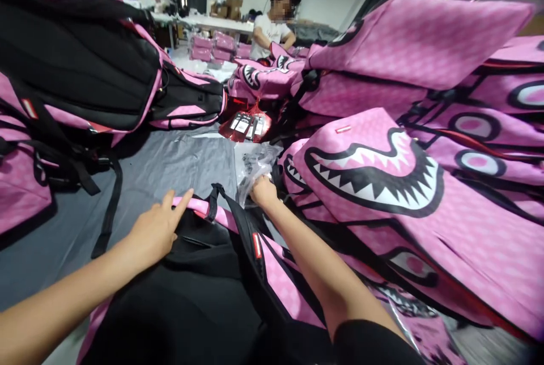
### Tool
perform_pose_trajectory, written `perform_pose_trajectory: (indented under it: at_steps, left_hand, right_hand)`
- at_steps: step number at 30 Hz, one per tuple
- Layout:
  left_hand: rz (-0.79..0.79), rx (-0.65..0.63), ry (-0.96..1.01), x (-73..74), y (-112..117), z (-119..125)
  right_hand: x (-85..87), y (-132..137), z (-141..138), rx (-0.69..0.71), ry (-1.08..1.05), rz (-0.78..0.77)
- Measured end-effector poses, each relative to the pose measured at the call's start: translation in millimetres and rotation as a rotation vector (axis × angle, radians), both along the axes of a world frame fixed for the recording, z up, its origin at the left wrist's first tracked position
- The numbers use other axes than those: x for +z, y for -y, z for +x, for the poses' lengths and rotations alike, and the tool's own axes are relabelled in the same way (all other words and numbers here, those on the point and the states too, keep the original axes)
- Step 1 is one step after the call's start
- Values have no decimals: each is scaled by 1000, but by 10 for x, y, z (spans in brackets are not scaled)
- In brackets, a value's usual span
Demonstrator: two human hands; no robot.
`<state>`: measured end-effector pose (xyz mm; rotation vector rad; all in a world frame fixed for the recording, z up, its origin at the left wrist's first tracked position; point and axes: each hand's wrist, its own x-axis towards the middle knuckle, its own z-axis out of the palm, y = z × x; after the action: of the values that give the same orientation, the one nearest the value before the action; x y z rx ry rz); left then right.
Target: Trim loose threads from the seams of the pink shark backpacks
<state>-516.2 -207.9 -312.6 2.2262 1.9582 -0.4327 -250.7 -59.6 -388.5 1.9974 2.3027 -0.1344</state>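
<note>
A black and pink backpack lies right in front of me, its black padded side and straps facing up. Over its top edge rests my left hand, fingers stretched out and apart by the pink trim. My right hand reaches past the backpack with curled fingers closed on a clear plastic bag. The bag looks crumpled around the hand, and part of the grip is hidden. Just beyond it sits a red mesh bag with black and white tags.
Pink shark-mouth backpacks are piled high on the right. Black and pink backpacks stand stacked on the left, a strap hanging onto the grey table cover. At the far side a person works near wrapped pink packs.
</note>
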Motion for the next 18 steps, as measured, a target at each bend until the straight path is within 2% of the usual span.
perform_pose_trajectory:
  at_steps: [2, 5, 10, 13, 18]
  left_hand:
    - [13, 4, 14, -7, 5, -8]
    - [17, 4, 20, -12, 13, -15]
    - [-4, -2, -1, 22, 0, 6]
    - [-1, -3, 3, 45, 3, 8]
    - [20, -24, 44, 32, 7, -6]
  right_hand:
    - [-106, -96, -25, 43, 42, -24]
    - [-211, -90, -11, 88, 71, -55]
    - [-241, -30, 10, 58, 29, -63]
    - [-81, 18, -5, -6, -42, -51]
    - [473, 388, 88, -86, -196, 2]
